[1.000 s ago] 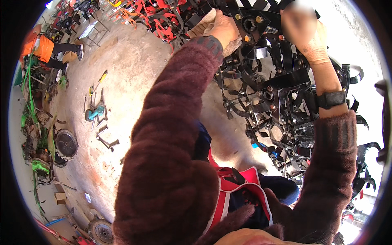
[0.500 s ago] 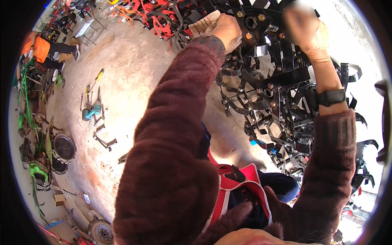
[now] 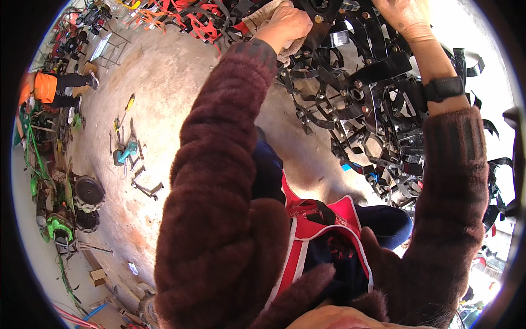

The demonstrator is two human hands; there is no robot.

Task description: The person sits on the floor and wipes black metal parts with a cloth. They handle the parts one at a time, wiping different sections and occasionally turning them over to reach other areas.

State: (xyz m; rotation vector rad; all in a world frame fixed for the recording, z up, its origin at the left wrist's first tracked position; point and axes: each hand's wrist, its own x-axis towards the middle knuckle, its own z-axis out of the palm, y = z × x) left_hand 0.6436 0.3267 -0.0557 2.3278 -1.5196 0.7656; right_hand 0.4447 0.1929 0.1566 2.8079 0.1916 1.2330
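Observation:
My left hand (image 3: 287,23), in a brown furry sleeve, has closed fingers on a beige knitted cloth (image 3: 260,13) beside a black steel plate with bolts (image 3: 323,22). My right hand (image 3: 402,13), with a black band on the wrist below it, is at the top edge over the dense pile of curved black blade parts (image 3: 378,71); its fingertips are out of sight. Red blade parts (image 3: 205,24) lie left of the cloth.
A teal power drill (image 3: 125,153), a yellow-handled screwdriver (image 3: 129,103) and loose tools lie on the concrete floor (image 3: 137,219). Green machinery (image 3: 59,225) and black wheels (image 3: 87,192) line the left. A person in orange (image 3: 46,88) is at the far upper left.
The view has shifted and tilted: both hands and the black parts sit higher in the picture, the person in orange lower. My right hand's fingers have passed out of the top edge.

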